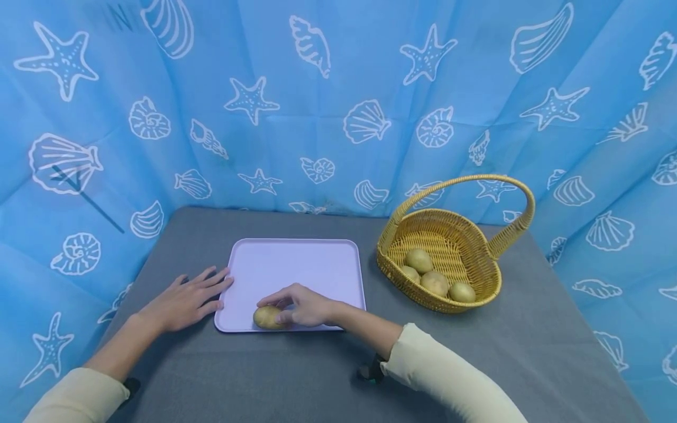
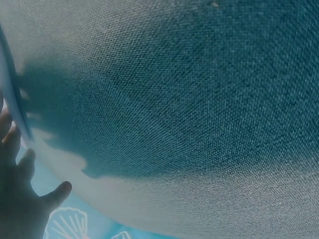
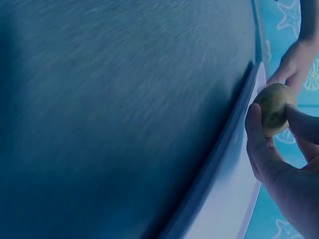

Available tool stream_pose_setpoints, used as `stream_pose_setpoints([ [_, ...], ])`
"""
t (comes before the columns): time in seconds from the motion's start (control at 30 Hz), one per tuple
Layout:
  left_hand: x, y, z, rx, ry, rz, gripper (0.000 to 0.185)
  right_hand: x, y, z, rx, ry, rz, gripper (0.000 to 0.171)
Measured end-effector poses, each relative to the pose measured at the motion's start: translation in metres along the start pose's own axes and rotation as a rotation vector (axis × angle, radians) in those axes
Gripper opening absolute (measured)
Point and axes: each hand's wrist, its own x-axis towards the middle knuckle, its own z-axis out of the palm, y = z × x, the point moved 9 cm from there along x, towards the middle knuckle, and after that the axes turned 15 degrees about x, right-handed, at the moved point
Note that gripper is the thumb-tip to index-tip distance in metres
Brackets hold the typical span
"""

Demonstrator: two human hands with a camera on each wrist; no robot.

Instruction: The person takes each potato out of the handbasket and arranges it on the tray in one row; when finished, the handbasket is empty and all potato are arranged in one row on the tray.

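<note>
Two hands: both are at the near end of the tray, one at each side of its near left corner.
Right hand (image 1: 304,306): fingers and thumb curled round a potato (image 1: 267,317); the right wrist view shows thumb and fingers pinching it from both sides.
Potato: on the lilac tray (image 1: 296,264), at about 7 o'clock on its surface, close to the near rim and just inside the near left corner.
Left hand (image 1: 185,299): flat on the grey tabletop (image 1: 296,376), fingers straight and slightly spread, holding nothing; fingertips touch the tray's left rim at about 8 o'clock.
Tray edges: raised rim all round; the far half and the right side of its surface are bare.
Basket (image 1: 449,258): woven, with an arched handle, at 3 o'clock from the tray, near it but apart; four more potatoes (image 1: 435,282) lie inside.
Open room: bare tabletop at 6 o'clock before the tray, and at 12 o'clock between tray and blue shell-print backdrop (image 1: 338,88).
Table edges: the backdrop closes the far, left and right sides.
</note>
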Motion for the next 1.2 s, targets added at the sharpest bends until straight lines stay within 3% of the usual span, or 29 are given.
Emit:
stream_pose_setpoints([
  [0.2,-0.001,0.001,-0.002,0.012,0.021,0.007,0.061,0.023,-0.01,0.016,-0.093,-0.006,-0.073,0.042],
  [0.5,-0.001,0.003,-0.004,0.013,0.038,0.004,0.059,0.042,-0.012,0.023,-0.368,0.122,-0.072,0.042],
  [0.8,-0.001,0.002,-0.004,0.026,0.045,0.009,0.059,0.048,-0.009,0.023,-0.423,0.182,-0.063,0.038],
  [1.03,-0.002,0.001,-0.004,0.032,0.038,0.009,0.059,0.038,-0.013,0.017,-0.384,0.095,-0.045,0.046],
  [1.2,0.0,0.003,-0.003,0.041,0.035,0.009,0.06,0.007,-0.032,0.001,-0.36,0.028,-0.053,0.047],
])
